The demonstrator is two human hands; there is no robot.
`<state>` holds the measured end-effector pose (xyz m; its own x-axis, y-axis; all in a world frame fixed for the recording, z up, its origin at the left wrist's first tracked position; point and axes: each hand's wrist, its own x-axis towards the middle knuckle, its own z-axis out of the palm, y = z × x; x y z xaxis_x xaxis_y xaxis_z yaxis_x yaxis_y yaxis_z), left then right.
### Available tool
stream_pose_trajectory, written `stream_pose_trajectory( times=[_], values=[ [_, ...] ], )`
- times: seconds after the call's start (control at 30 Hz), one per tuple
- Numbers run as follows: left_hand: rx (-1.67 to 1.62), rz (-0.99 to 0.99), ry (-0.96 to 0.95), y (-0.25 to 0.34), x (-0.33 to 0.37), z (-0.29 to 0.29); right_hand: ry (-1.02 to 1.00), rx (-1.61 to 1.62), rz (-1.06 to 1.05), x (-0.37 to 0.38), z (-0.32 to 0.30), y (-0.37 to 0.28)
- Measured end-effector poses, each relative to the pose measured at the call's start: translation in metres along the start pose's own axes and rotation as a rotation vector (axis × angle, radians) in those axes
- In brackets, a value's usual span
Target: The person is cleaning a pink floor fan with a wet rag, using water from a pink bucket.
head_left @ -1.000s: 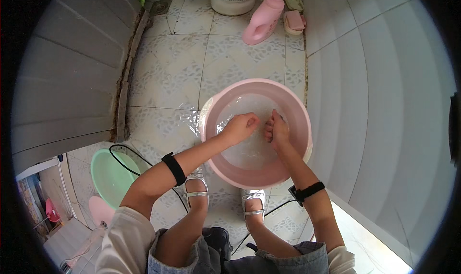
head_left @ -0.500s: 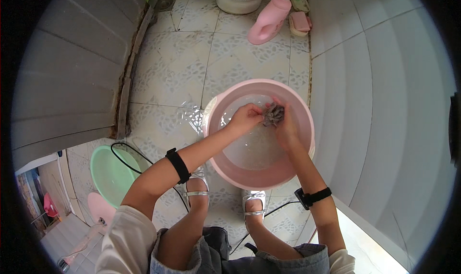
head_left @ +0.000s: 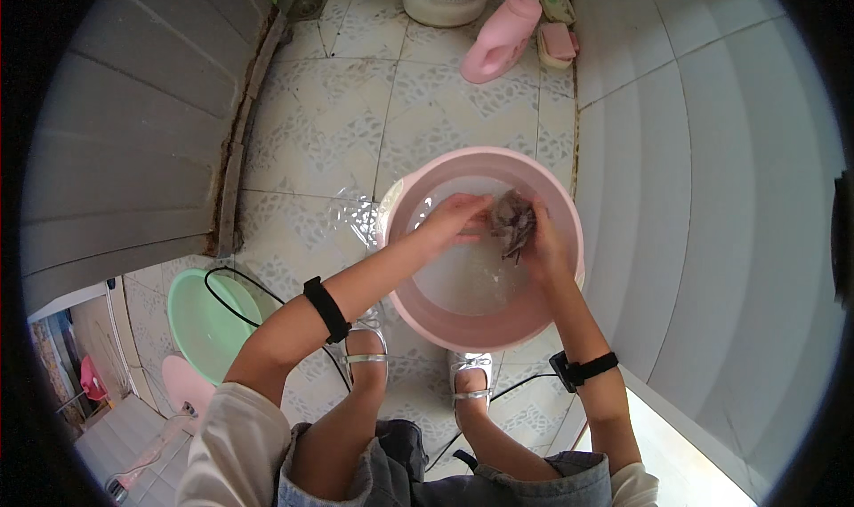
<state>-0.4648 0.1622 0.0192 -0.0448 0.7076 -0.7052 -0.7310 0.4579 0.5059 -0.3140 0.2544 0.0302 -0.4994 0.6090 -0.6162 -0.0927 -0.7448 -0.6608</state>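
Note:
A pink basin (head_left: 487, 333) of cloudy water stands on the floor in front of my feet. Over the water, a wet, crumpled grey-brown cloth (head_left: 511, 221) is gripped by my right hand (head_left: 544, 242), whose fingers curl around its right side. To the left of it is my left hand (head_left: 452, 221), fingers apart and slightly blurred; the fingertips reach the cloth's left edge, and whether they touch it I cannot tell. Some fingers of the right hand are hidden behind the cloth.
Beyond the basin lies a pink detergent bottle (head_left: 503, 37), beside a dish with a pink soap bar (head_left: 557, 43). A white pedestal base (head_left: 445, 2) stands farther back. At left are a green basin (head_left: 206, 325) and a grey panel (head_left: 142, 124); a white tiled wall (head_left: 712, 196) borders the right.
My left hand has loosened from the cloth and its fingers have spread. The cloth looks less tightly bunched and hangs lower in my right hand.

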Motion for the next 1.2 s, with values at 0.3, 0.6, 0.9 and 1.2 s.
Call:
stream_pose_trajectory(
  times=[0.3,0.6,0.9,1.2],
  values=[
    [0.205,0.124,-0.090,-0.008,0.013,-0.014,-0.056,-0.272,-0.135,-0.004,0.017,0.001],
    [0.193,0.263,-0.044,-0.009,0.009,-0.008,0.014,-0.387,-0.271,0.000,0.002,0.003],
    [0.430,0.438,0.191,-0.005,0.015,-0.021,-0.135,-0.627,-0.453,0.010,-0.036,-0.001],
    [-0.102,0.158,-0.054,0.031,-0.026,0.019,-0.275,-0.281,-0.155,-0.005,-0.020,-0.021]
  ],
)
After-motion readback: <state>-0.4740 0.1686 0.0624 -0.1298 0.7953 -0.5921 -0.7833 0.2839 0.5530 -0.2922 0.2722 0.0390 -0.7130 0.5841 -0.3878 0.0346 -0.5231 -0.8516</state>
